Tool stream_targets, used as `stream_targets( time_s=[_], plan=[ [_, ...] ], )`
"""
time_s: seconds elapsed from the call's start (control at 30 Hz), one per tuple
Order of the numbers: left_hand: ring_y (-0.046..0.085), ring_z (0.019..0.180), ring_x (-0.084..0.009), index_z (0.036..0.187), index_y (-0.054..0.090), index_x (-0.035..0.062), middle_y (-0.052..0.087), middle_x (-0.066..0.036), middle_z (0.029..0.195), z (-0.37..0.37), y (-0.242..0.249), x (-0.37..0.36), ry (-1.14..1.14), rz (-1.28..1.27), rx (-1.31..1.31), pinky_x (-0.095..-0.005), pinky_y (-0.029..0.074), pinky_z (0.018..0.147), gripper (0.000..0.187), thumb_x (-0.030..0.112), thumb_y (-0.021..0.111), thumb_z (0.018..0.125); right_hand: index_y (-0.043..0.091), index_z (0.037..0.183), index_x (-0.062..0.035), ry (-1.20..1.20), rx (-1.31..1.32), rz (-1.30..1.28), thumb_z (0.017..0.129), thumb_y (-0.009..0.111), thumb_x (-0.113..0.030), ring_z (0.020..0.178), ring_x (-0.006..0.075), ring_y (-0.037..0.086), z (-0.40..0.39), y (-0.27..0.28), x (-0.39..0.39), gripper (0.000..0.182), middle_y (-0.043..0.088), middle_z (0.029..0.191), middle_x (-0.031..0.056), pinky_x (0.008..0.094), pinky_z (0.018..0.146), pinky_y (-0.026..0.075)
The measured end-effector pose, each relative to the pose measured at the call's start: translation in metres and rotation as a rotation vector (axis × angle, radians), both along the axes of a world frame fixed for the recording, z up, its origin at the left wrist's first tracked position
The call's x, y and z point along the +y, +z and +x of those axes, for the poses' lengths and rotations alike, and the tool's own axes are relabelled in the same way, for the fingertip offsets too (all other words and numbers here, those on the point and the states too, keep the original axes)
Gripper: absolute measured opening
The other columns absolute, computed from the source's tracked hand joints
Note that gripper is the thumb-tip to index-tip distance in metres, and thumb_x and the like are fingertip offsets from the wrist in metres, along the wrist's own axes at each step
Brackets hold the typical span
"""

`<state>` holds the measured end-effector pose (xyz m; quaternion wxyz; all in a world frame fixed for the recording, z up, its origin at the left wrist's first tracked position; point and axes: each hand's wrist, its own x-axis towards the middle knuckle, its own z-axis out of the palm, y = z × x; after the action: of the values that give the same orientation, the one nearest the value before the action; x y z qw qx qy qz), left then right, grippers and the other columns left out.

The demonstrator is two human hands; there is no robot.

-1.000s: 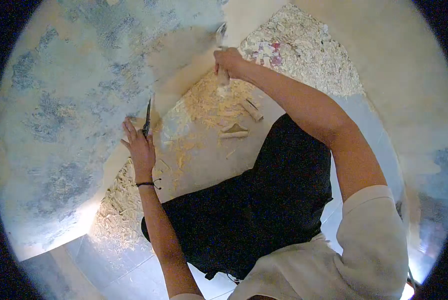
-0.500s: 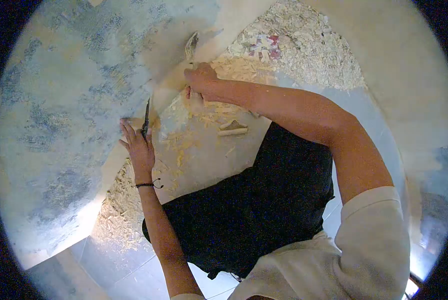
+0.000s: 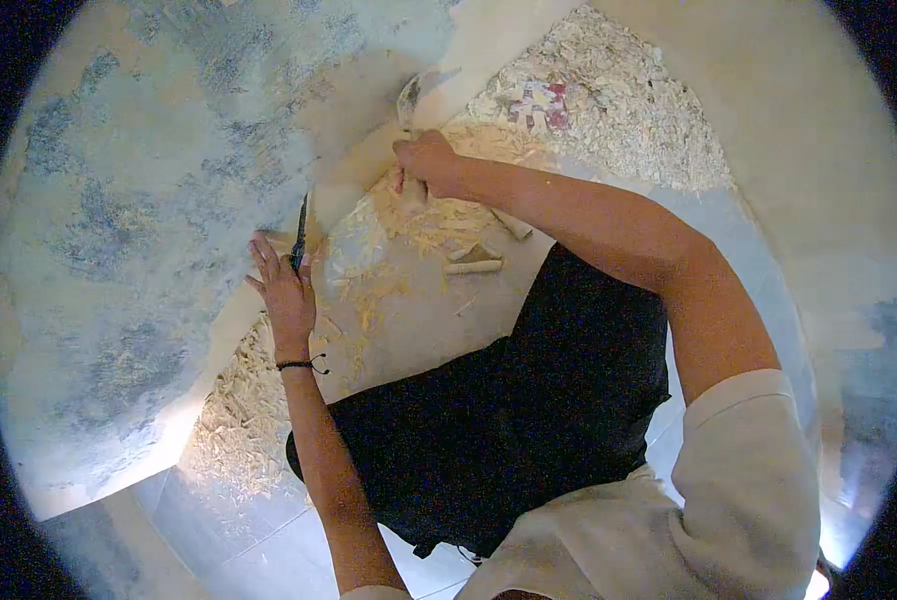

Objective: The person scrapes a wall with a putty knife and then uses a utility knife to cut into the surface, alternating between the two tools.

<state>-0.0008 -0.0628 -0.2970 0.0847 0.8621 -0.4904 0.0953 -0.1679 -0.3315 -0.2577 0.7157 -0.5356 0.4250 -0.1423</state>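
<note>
My left hand (image 3: 289, 302) rests against the mottled blue-green surface (image 3: 139, 250), near its lower edge. A slim, dark, blade-like tool (image 3: 301, 232) sits between its thumb and fingers, pointing away from me. My right hand (image 3: 429, 165) is closed in a fist farther along that edge. Above the fist shows a curved blade-like piece (image 3: 408, 100), apparently the end of a tool in that hand; the grip is mostly hidden. Tan shavings (image 3: 369, 305) lie below both hands, and a curled tan scrap (image 3: 475, 262) is near my right forearm.
A thick bed of pale flakes (image 3: 619, 100) with a red-and-white scrap (image 3: 539, 105) covers the floor at the upper right. More shavings (image 3: 234, 430) are heaped at the lower left. My dark-clothed leg (image 3: 489, 400) is bent close to the work. Pale tiles (image 3: 269, 560) show below.
The view has shifted slightly. My right hand and the curved piece have moved a little to the right along the edge. My left hand keeps nearly the same place on the surface.
</note>
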Motion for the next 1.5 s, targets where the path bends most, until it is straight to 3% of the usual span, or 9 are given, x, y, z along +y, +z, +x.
stream_targets(
  time_s=[0.13, 0.2, 0.27, 0.37, 0.7, 0.83, 1.0, 1.23, 1.5],
  plan=[
    [0.003, 0.151, -0.0396, 0.102, 0.058, -0.0069, 0.006, -0.020, 0.163, -0.001, 0.003, 0.000, -0.005, -0.001, -0.002, -0.0746, 0.013, 0.109, 0.042, 0.031, 0.042, 0.105, 0.068, 0.082, -0.0055, 0.077, -0.045, -0.163, 0.085, 0.067, -0.022, 0.063, 0.0285, 0.068, 0.017, -0.049, -0.016, 0.017, 0.071, 0.076, 0.0144, 0.0431, 0.052, 0.053],
    [0.003, 0.151, -0.0395, 0.104, 0.059, -0.0069, 0.005, -0.020, 0.164, -0.003, 0.002, -0.001, 0.000, 0.003, 0.012, -0.0747, 0.013, 0.109, 0.042, 0.031, 0.042, 0.104, 0.063, 0.085, 0.0001, 0.340, 0.168, -1.136, 0.086, 0.057, -0.017, 0.051, 0.0275, 0.062, 0.017, -0.083, -0.054, 0.018, 0.066, 0.070, 0.0150, 0.0437, 0.043, 0.048],
    [0.003, 0.151, -0.0394, 0.106, 0.059, -0.0071, 0.005, -0.020, 0.164, -0.002, 0.001, -0.001, -0.023, -0.027, 0.012, -0.0748, 0.013, 0.109, 0.042, 0.031, 0.042, 0.104, 0.060, 0.087, 0.0035, 0.365, 0.076, -1.412, 0.087, 0.052, -0.015, 0.045, 0.0271, 0.060, 0.022, -0.118, -0.084, 0.021, 0.063, 0.065, 0.0150, 0.0441, 0.039, 0.045],
    [0.003, 0.151, -0.0397, 0.108, 0.059, -0.0076, 0.005, -0.020, 0.164, -0.001, 0.002, 0.000, -0.006, -0.011, -0.035, -0.0748, 0.013, 0.109, 0.043, 0.032, 0.043, 0.104, 0.061, 0.088, 0.0054, 0.176, -0.287, -1.064, 0.087, 0.053, -0.018, 0.046, 0.0269, 0.060, 0.031, -0.160, -0.104, 0.025, 0.062, 0.061, 0.0140, 0.0441, 0.041, 0.046],
    [0.004, 0.151, -0.0401, 0.106, 0.059, -0.0071, 0.006, -0.017, 0.164, -0.002, 0.009, 0.003, -0.008, -0.025, 0.015, -0.0751, 0.015, 0.109, 0.043, 0.033, 0.043, 0.104, 0.063, 0.080, 0.0034, 0.070, 0.148, -0.490, 0.087, 0.058, -0.023, 0.049, 0.0260, 0.060, 0.020, -0.065, -0.027, 0.028, 0.065, 0.061, 0.0115, 0.0428, 0.046, 0.047],
    [0.003, 0.151, -0.0401, 0.105, 0.059, -0.0068, 0.005, -0.018, 0.164, -0.003, 0.006, 0.002, -0.016, -0.010, 0.002, -0.0750, 0.015, 0.109, 0.042, 0.033, 0.043, 0.104, 0.060, 0.077, -0.0042, 0.438, 0.014, -1.799, 0.084, 0.064, -0.017, 0.058, 0.0238, 0.060, -0.009, -0.086, -0.119, 0.015, 0.065, 0.069, 0.0096, 0.0404, 0.050, 0.049],
    [0.002, 0.151, -0.0393, 0.105, 0.057, -0.0060, 0.004, -0.017, 0.164, 0.001, -0.006, -0.001, -0.015, -0.045, -0.043, -0.0747, 0.014, 0.109, 0.042, 0.033, 0.042, 0.104, 0.068, 0.086, -0.0088, 0.065, -0.249, -0.284, 0.067, 0.076, -0.013, 0.078, 0.0322, 0.068, -0.007, -0.082, -0.148, 0.022, 0.069, 0.083, 0.0124, 0.0472, 0.066, 0.055],
    [0.002, 0.151, -0.0395, 0.106, 0.057, -0.0064, 0.005, -0.017, 0.164, -0.003, -0.001, 0.001, -0.012, -0.012, 0.007, -0.0750, 0.013, 0.109, 0.045, 0.036, 0.042, 0.104, 0.061, 0.085, -0.0011, -0.078, -0.154, 0.083, 0.084, 0.058, -0.010, 0.059, 0.0267, 0.060, 0.018, -0.054, -0.024, 0.009, 0.061, 0.070, 0.0134, 0.0440, 0.048, 0.049],
    [0.003, 0.150, -0.0411, 0.105, 0.059, -0.0056, 0.006, -0.018, 0.164, 0.001, -0.007, -0.002, -0.020, -0.048, -0.014, -0.0758, 0.013, 0.109, 0.044, 0.035, 0.041, 0.105, 0.053, 0.076, -0.0030, -0.140, -0.243, 0.057, 0.084, 0.053, -0.002, 0.049, 0.0261, 0.052, -0.002, -0.063, -0.103, 0.008, 0.049, 0.063, 0.0112, 0.0423, 0.043, 0.045]
  ],
)
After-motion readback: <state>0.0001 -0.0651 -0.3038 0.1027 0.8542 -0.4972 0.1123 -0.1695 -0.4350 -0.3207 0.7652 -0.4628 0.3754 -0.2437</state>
